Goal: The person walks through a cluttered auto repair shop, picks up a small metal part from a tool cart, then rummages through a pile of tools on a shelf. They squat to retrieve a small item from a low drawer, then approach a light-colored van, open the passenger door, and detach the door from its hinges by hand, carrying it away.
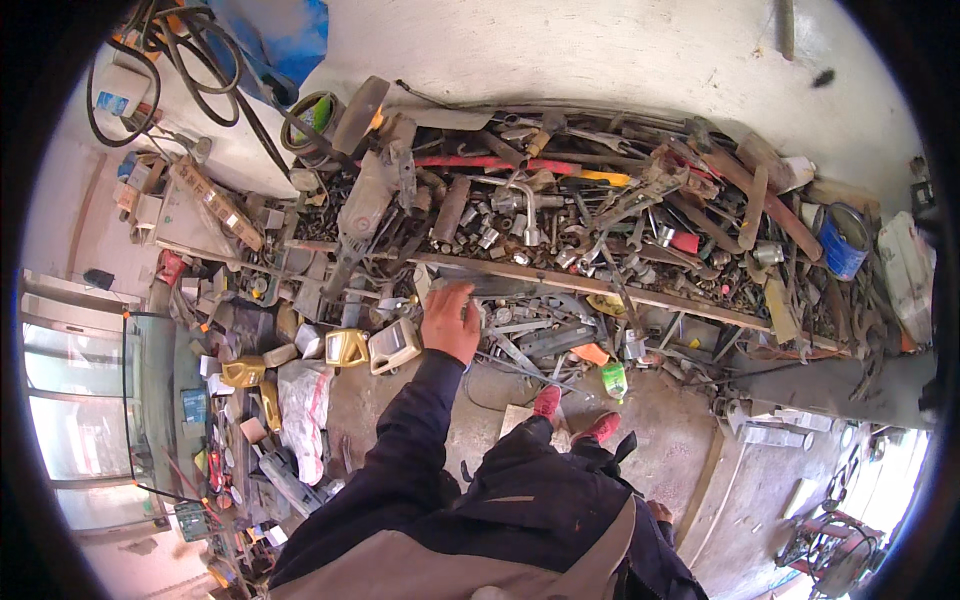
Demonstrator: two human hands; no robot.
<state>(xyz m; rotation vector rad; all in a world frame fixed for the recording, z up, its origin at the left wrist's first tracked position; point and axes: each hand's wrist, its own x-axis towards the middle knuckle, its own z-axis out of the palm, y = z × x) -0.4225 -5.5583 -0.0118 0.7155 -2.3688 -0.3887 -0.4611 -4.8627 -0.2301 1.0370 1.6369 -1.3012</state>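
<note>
My left hand point(450, 325) reaches forward to the front edge of a cluttered workbench. Its fingers are slightly bent, the thumb stands apart from them, and nothing shows in its grasp. Just beyond it runs the bench's wooden front strip point(560, 281). Behind that strip lie heaped sockets, wrenches and loose hardware, with a bent socket wrench point(530, 215) and a grey angle grinder point(365, 205) among them. Low at my right side, my right hand point(660, 512) is only partly visible past the jacket; its fingers are too hidden to read.
Beige and gold jugs point(395, 346) stand on the floor beside my left forearm, near a white sack point(303, 410). Metal parts point(540, 335) lie heaped below the bench front. A blue can point(845, 243) stands at the bench's right end. Cables point(190, 60) hang at upper left.
</note>
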